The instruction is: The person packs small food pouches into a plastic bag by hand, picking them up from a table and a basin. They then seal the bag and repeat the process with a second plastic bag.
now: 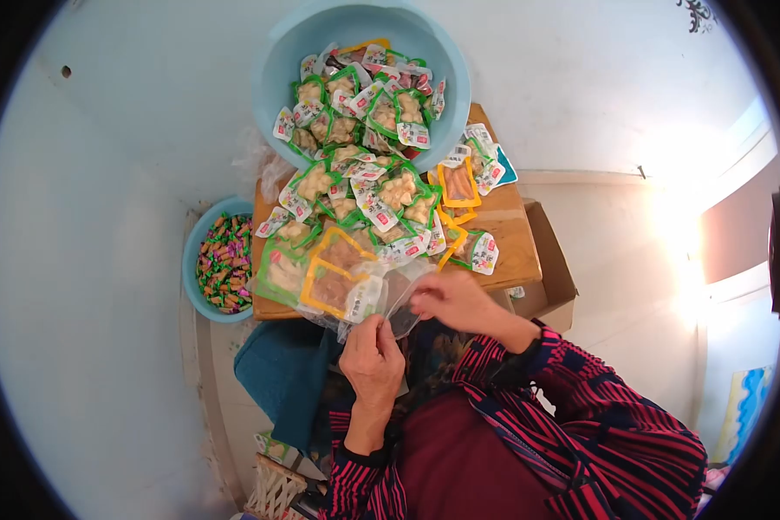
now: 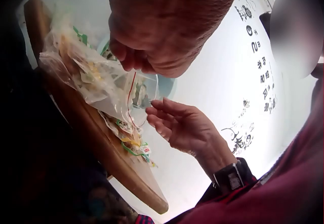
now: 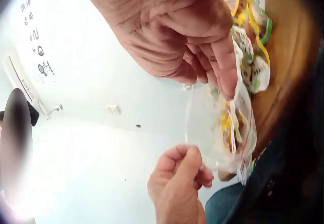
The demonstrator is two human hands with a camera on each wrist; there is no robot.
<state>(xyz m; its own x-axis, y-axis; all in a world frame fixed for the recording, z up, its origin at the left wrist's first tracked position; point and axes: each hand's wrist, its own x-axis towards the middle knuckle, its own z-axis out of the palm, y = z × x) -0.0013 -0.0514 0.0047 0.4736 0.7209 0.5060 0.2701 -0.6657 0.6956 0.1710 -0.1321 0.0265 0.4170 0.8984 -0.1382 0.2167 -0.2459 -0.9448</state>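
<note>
A clear zip bag (image 1: pixel 390 290) with a red line along its mouth lies over the front of the wooden table, packed snack pouches showing through it. Inside, pouches with yellow borders (image 1: pixel 338 273) sit beside a green-edged one. My left hand (image 1: pixel 373 364) pinches the near edge of the bag's mouth between thumb and fingers. Across the mouth, my right hand (image 1: pixel 459 302) holds the other side at its fingertips, as the right wrist view shows with the plastic (image 3: pixel 202 123) stretched between both hands. The mouth stands spread apart.
A large blue basin (image 1: pixel 273 87) full of green-edged pouches stands at the back of the wooden table (image 1: pixel 503 225), with more pouches (image 1: pixel 399 191) heaped before it. A smaller basin (image 1: pixel 191 282) of wrapped snacks sits lower left. A cardboard box (image 1: pixel 559 260) stands at the right.
</note>
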